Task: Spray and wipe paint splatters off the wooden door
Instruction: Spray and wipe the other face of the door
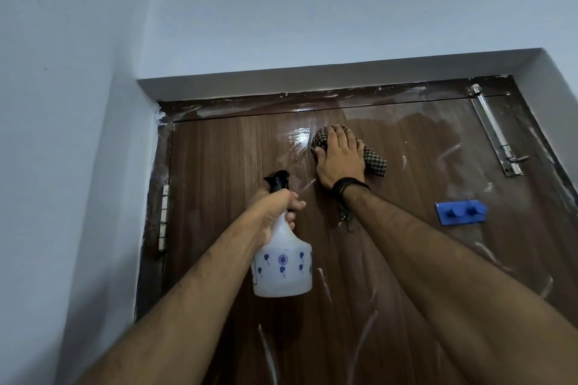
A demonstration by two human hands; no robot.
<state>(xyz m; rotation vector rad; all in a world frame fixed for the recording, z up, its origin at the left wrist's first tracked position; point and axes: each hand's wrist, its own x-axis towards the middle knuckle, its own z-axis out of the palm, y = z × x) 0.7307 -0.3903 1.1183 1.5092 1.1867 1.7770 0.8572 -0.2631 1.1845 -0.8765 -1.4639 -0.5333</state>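
Two bare hands were at work on the brown wood-grain door, which filled the lower middle of the head view under a grey-white recess. The left hand gripped the neck of one white plastic spray bottle with blue printed motifs and a black trigger head, its nozzle aimed up toward the panel. The right hand lay flat, fingers extended, pressing one crumpled dark checked cloth against the door's upper part.

By my judgement the job was at an early-to-middle stage: a wet, glossy patch beside the cloth looked sprayed and partly wiped, yet white paint streaks remained across the lower panel, along the top frame and near the right edge. I counted roughly ten distinct streaks, though blur made the count uncertain.

Also present were one blue plastic two-peg hook rack, one steel tower bolt and one metal hinge.
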